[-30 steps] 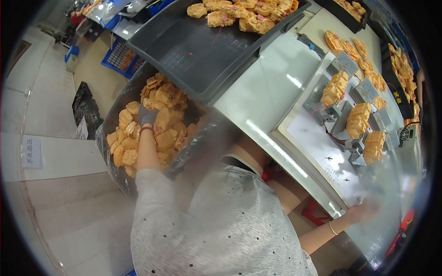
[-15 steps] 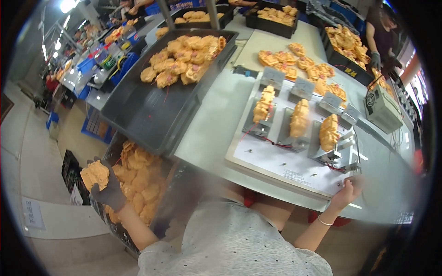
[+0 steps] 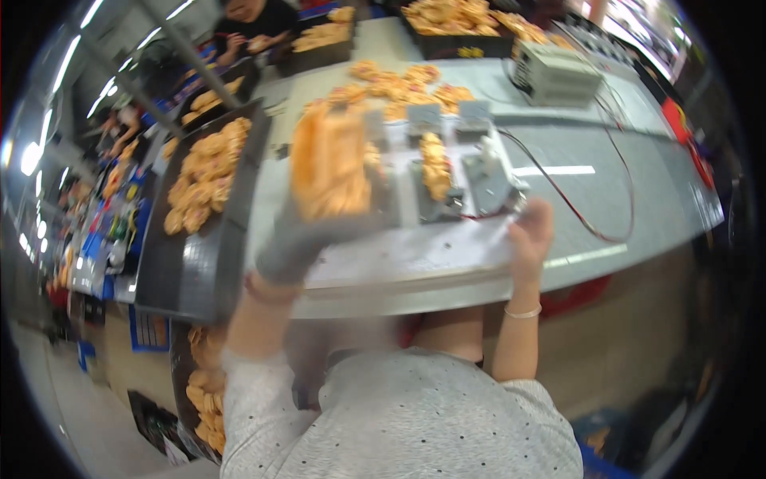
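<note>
Table [image 3: 574,176] smooth, glossy; dark plastic tray [image 3: 191,271] at its left with a heap of ridged tan pieces [image 3: 211,172]; flat white board [image 3: 431,249] before me. Partway through, I'd say: middle grey metal stand [image 3: 429,210] carries a knobbly piece [image 3: 436,164], right stand [image 3: 491,189] is bare, plenty left in the tray. My gloved left hand [image 3: 307,243] has its grip clamped round a blurred, chunky tan block [image 3: 327,164], held over the board's left side, not set down; bare right hand [image 3: 532,231] at the board's right corner, fingers curled, can't tell if pinching anything.
</note>
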`<state>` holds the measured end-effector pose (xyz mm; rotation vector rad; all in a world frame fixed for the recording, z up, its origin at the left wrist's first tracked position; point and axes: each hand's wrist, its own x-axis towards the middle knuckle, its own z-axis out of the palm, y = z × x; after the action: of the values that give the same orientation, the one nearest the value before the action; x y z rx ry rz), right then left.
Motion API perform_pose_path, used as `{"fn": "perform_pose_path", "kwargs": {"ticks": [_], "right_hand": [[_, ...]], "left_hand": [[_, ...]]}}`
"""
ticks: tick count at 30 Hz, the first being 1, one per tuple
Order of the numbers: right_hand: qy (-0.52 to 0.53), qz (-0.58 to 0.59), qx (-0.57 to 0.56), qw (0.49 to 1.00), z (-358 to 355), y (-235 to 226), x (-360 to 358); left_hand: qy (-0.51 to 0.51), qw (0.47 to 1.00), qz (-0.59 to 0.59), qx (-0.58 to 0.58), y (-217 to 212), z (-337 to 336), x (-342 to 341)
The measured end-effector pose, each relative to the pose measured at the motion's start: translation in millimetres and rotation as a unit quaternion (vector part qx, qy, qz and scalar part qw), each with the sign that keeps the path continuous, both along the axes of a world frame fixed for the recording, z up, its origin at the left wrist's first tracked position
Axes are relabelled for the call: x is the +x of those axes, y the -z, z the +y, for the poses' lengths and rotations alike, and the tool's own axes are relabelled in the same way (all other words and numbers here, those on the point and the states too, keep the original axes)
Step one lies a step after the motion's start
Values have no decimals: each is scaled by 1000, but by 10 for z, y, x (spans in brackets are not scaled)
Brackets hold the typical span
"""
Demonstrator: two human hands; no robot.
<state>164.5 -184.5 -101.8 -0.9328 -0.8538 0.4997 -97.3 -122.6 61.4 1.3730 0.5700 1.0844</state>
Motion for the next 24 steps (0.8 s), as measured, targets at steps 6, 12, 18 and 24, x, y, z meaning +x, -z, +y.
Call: {"fn": "perform_pose_path", "kwargs": {"ticks": [6,12,18,24], "right_hand": [[24,-53,10,998,16,31,100],[57,-86,0,995,-4,-9,57],[12,-82,-14,996,-55,-36,84],[37,-104,-4,994,-40,-76,98]], "left_hand": [[-45,579,606,543,-225,937,1620],[14,347,760,549,54,923,2200],[23,379,754,536,62,714,2171],[104,485,612,616,265,843,1987]]}}
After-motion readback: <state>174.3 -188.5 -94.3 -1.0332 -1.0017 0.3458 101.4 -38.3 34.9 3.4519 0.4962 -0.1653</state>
